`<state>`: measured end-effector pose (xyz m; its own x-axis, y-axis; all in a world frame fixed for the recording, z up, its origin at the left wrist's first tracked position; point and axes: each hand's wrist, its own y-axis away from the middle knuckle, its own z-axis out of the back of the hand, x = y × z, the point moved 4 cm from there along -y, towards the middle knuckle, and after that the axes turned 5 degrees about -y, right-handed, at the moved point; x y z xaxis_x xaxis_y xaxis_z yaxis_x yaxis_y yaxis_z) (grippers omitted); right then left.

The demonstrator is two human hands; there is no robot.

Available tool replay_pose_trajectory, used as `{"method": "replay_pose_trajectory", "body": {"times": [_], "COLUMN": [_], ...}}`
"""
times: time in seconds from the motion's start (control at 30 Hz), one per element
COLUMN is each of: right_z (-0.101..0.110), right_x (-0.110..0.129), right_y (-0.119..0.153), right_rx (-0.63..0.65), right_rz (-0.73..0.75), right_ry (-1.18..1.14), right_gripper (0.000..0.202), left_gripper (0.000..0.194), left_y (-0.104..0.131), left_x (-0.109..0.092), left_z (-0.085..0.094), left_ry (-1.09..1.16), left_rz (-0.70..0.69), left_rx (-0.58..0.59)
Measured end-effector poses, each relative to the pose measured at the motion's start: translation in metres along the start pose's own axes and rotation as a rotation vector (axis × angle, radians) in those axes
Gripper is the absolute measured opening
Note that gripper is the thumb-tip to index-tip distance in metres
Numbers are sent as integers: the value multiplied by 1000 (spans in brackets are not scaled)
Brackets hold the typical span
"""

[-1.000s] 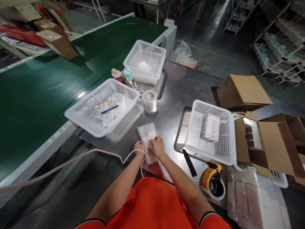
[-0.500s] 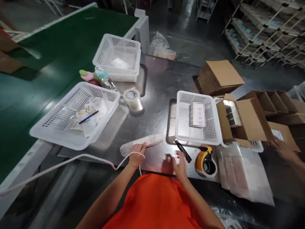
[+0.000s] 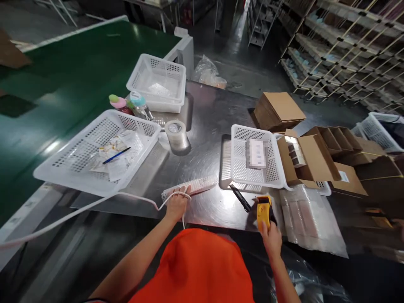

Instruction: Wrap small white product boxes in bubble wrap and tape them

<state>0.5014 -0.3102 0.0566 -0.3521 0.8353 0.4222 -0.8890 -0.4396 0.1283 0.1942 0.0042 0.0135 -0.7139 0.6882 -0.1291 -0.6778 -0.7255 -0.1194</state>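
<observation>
A long roll of bubble wrap (image 3: pixel 202 184) lies near the front edge of the metal table (image 3: pixel 208 113). My left hand (image 3: pixel 177 204) rests on its left part, fingers spread over it, and a white cord (image 3: pixel 135 196) loops over that hand. In my right hand (image 3: pixel 271 240) is a yellow tape dispenser (image 3: pixel 264 210), gripped at its lower end and raised at the table's front. Just left of the dispenser lies a black cutter knife (image 3: pixel 240 198). Behind the knife, a white basket (image 3: pixel 274 179) holds a small labelled pack (image 3: pixel 257 153).
An open carton (image 3: pixel 318 158) and flat bubble bags (image 3: pixel 312 223) are on the right. A large basket (image 3: pixel 63 181) with a blue pen (image 3: pixel 116 155), a clear tape roll (image 3: pixel 176 136) and bottles (image 3: pixel 139 105) stand left. Another person's blurred hand (image 3: pixel 398 227) shows far right.
My right hand has moved right, taken hold of the tape dispenser and lifted it. My left hand has stayed on the bubble wrap roll. The view has shifted slightly.
</observation>
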Motion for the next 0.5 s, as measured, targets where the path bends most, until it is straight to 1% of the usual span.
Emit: {"method": "replay_pose_trajectory", "body": {"times": [0.03, 0.07, 0.1, 0.13, 0.17, 0.23, 0.3, 0.33, 0.37, 0.4, 0.43, 0.5], "right_z": [5, 8, 8, 4, -3, -25, -51, -64, -76, -85, -93, -103], "right_x": [5, 14, 30, 52, 79, 140, 199, 222, 240, 252, 259, 261], "right_y": [15, 30, 44, 56, 65, 75, 77, 75, 74, 73, 73, 75], "right_rx": [31, 63, 96, 130, 164, 228, 287, 306, 316, 321, 318, 312], "right_rz": [6, 11, 21, 34, 51, 81, 122, 145, 162, 175, 180, 173], "right_ry": [-118, -243, -372, -497, -611, -772, -834, -834, -820, -796, -770, -724], "right_gripper": [54, 58, 60, 60, 60, 58, 56, 55, 54, 52, 51, 50], "left_gripper": [47, 46, 43, 39, 36, 31, 30, 30, 31, 31, 30, 28], "left_y": [0, 0, 0, 0, -1, -1, 0, 0, 0, 0, 0, -4], "left_x": [1, 2, 4, 5, 7, 10, 10, 10, 10, 9, 9, 10], "left_z": [0, 0, 0, -1, -2, -3, -4, -4, -3, -2, -1, 3], "left_ry": [15, 40, 66, 89, 107, 128, 134, 134, 134, 135, 135, 132], "left_rz": [-19, -41, -57, -63, -64, -56, -41, -31, -18, -2, 14, 77], "left_rx": [5, 7, 4, -6, -22, -53, -74, -80, -85, -89, -92, -96]}}
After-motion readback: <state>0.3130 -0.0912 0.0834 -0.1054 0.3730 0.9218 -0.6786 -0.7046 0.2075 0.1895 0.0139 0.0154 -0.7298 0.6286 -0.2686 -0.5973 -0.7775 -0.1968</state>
